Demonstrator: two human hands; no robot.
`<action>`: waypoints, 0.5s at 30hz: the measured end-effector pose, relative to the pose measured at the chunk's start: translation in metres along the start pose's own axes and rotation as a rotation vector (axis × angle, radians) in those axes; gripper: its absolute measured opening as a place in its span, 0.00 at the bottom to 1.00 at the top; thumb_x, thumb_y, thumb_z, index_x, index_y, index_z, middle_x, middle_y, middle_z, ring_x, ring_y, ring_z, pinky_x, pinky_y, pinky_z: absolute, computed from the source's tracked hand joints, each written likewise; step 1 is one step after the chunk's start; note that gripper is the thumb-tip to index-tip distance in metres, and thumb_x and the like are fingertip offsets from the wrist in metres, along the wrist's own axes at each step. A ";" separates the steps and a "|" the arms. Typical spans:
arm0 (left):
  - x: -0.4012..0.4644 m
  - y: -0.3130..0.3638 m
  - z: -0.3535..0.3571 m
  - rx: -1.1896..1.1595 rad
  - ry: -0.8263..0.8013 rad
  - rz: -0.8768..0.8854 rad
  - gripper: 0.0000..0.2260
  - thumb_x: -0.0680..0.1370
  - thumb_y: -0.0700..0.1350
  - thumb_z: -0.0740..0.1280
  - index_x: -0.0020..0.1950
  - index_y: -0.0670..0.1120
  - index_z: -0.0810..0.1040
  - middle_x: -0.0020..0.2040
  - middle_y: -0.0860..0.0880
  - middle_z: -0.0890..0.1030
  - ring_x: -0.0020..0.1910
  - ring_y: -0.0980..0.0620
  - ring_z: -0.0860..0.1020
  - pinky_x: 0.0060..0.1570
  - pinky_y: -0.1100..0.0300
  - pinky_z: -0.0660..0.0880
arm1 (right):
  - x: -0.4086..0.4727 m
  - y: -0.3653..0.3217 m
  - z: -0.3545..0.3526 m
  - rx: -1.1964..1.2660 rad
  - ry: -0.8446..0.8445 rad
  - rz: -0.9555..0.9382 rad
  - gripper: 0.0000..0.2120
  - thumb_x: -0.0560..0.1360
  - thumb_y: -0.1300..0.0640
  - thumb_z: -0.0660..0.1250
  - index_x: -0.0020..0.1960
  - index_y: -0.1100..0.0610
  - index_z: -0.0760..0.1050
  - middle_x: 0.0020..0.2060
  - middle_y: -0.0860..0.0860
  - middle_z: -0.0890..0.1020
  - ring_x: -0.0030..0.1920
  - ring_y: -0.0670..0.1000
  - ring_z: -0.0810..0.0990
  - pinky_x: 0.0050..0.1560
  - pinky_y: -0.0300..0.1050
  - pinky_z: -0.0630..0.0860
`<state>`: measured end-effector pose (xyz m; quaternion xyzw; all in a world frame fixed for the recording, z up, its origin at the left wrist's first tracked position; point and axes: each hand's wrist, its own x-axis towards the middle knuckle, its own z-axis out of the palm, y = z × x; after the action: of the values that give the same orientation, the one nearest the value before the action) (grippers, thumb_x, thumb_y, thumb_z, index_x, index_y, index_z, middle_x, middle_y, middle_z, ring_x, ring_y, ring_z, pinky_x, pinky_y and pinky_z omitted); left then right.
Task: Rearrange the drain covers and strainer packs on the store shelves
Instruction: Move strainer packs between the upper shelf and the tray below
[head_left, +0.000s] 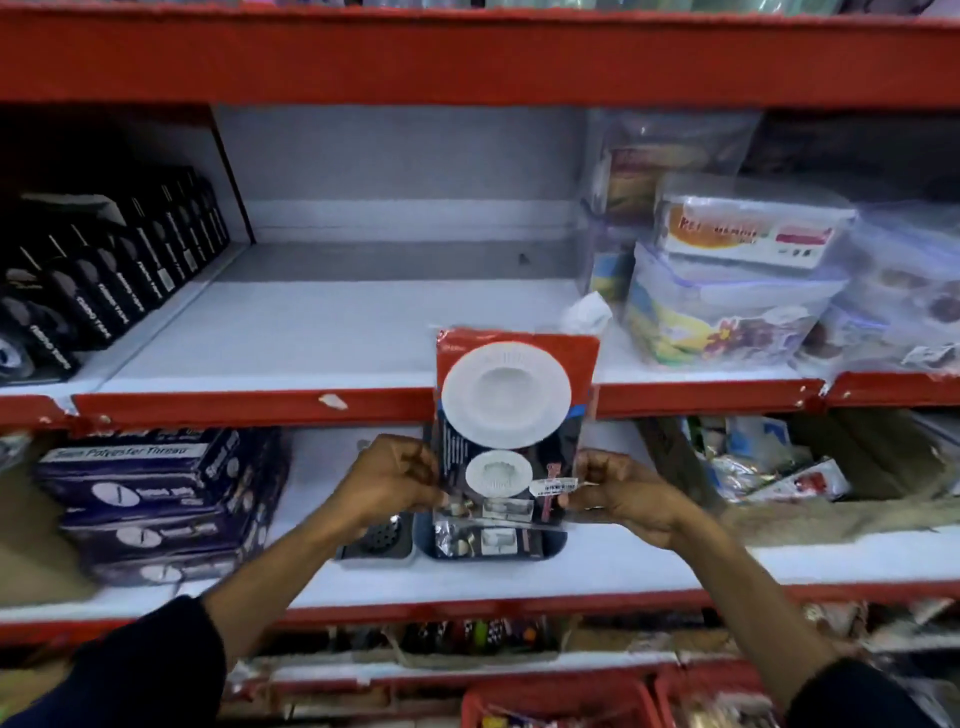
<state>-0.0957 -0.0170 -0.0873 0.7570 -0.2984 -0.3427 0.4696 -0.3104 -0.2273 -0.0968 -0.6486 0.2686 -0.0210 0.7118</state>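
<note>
Closest to me are both arms in dark sleeves, reaching up from the bottom corners. My left hand (387, 480) and right hand (621, 493) each have their fingers pinched shut on a lower side edge of the strainer pack (511, 421), which I'm holding upright in front of the red shelf edge (234, 408). The pack has a red top, a big white strainer above a small one, and a price sticker near my right thumb. Right behind it on the lower shelf sits a blue tray (550, 548) with more packs, and a black drain cover (382, 538) lies just beside it on the left. Purple thread boxes (150, 499) are stacked further left. Up on the middle shelf: black boxes (104, 275) on the left, plastic containers (727, 296) on the right, bare white shelf between.
</note>
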 end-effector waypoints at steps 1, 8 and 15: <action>0.001 -0.010 0.005 0.023 0.007 -0.008 0.14 0.64 0.28 0.77 0.33 0.44 0.78 0.26 0.52 0.80 0.26 0.56 0.78 0.29 0.62 0.75 | 0.001 0.009 0.003 -0.008 0.003 0.024 0.15 0.71 0.74 0.72 0.39 0.55 0.73 0.44 0.59 0.75 0.51 0.60 0.76 0.66 0.67 0.72; -0.005 -0.096 0.042 0.054 -0.024 -0.192 0.14 0.63 0.29 0.78 0.36 0.45 0.78 0.27 0.51 0.82 0.27 0.54 0.78 0.33 0.59 0.77 | 0.003 0.091 0.018 0.011 0.032 0.262 0.14 0.71 0.74 0.71 0.50 0.60 0.75 0.45 0.55 0.81 0.49 0.56 0.83 0.61 0.59 0.78; -0.007 -0.137 0.059 0.015 -0.052 -0.365 0.15 0.62 0.27 0.76 0.45 0.39 0.80 0.34 0.43 0.83 0.34 0.45 0.80 0.38 0.52 0.80 | 0.017 0.141 0.022 -0.021 0.078 0.393 0.16 0.71 0.74 0.71 0.56 0.62 0.76 0.48 0.59 0.80 0.42 0.55 0.82 0.48 0.52 0.78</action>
<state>-0.1298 0.0110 -0.2303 0.7929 -0.1709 -0.4395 0.3860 -0.3321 -0.1917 -0.2342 -0.5898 0.4177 0.0959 0.6845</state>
